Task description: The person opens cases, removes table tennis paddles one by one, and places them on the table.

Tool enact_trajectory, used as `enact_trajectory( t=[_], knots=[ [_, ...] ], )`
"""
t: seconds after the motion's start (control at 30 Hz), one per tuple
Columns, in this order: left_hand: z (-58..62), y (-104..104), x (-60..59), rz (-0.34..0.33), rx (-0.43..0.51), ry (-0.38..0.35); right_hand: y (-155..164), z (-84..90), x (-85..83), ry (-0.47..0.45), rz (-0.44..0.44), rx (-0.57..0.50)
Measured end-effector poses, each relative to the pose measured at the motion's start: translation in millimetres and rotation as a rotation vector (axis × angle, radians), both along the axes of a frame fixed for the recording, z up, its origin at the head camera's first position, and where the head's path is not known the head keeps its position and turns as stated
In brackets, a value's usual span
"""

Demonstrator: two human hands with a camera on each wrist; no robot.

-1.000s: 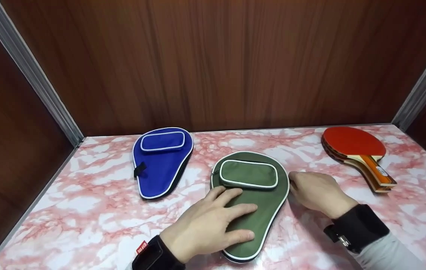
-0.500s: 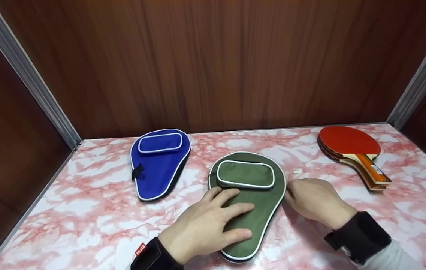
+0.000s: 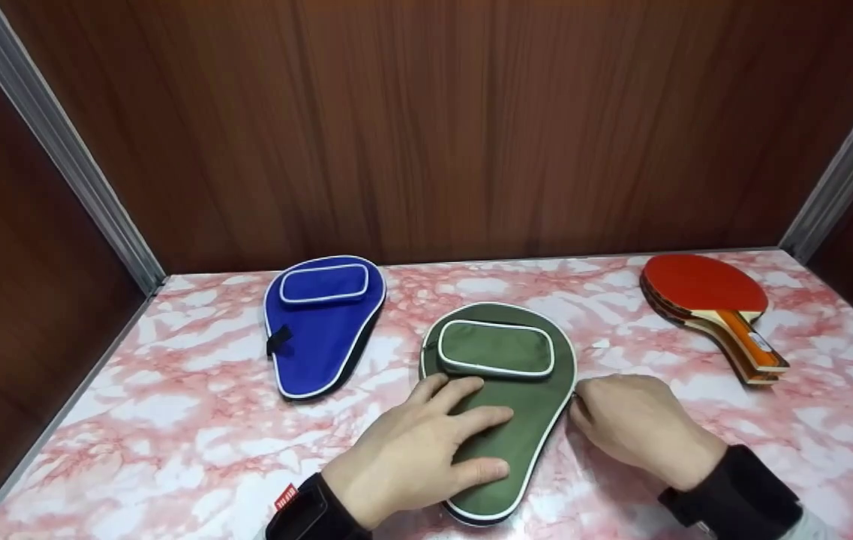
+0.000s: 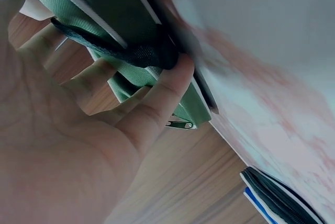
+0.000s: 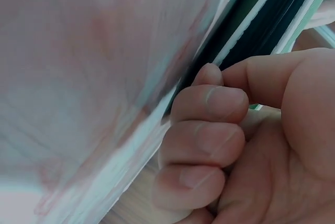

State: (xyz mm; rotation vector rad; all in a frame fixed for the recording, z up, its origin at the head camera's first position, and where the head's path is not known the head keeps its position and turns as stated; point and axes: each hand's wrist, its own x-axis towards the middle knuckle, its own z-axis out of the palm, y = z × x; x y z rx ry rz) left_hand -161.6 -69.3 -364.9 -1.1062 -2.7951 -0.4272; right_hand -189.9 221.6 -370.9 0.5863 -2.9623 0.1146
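A green paddle case (image 3: 527,405) with white piping lies flat on the pink marble table (image 3: 171,435). My left hand (image 3: 426,442) presses on its lower half with straight, spread fingers. In the left wrist view these fingers (image 4: 157,98) lie against the green case (image 4: 104,4), and a small zip pull (image 4: 180,124) shows at its edge. My right hand (image 3: 636,424) sits at the case's right edge with curled fingers. In the right wrist view its thumb and forefinger (image 5: 209,77) pinch at the case's dark zip seam (image 5: 261,25); what they hold is hidden.
A blue paddle case (image 3: 321,322) lies to the left; its edge also shows in the left wrist view as the blue case (image 4: 272,198). Stacked red-faced paddles (image 3: 704,289) lie at the back right. Wooden walls close in the back and both sides.
My right hand has slid along the green case's right edge toward me, still pinching the seam. The left hand stays pressed on the case.
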Motion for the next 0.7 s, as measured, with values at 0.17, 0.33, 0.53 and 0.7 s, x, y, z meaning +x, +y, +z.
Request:
enact_trajectory(
  t=[0.17, 0.33, 0.53, 0.7],
  knots=[
    [-0.4, 0, 0.4, -0.002, -0.003, 0.027, -4, 0.0, 7.0, 0.013, 0.019, 0.007],
    [-1.2, 1, 0.1, 0.005, -0.004, 0.051, -11, -0.9, 13.9, 0.046, 0.060, -0.005],
    [-2.1, 3, 0.6, 0.021, -0.011, 0.076, -17, -2.1, 18.1, 0.056, 0.078, -0.020],
    [-0.7, 7, 4.9, 0.053, -0.037, 0.080, -18, -2.8, 17.4, 0.052, 0.069, -0.029]
  ],
)
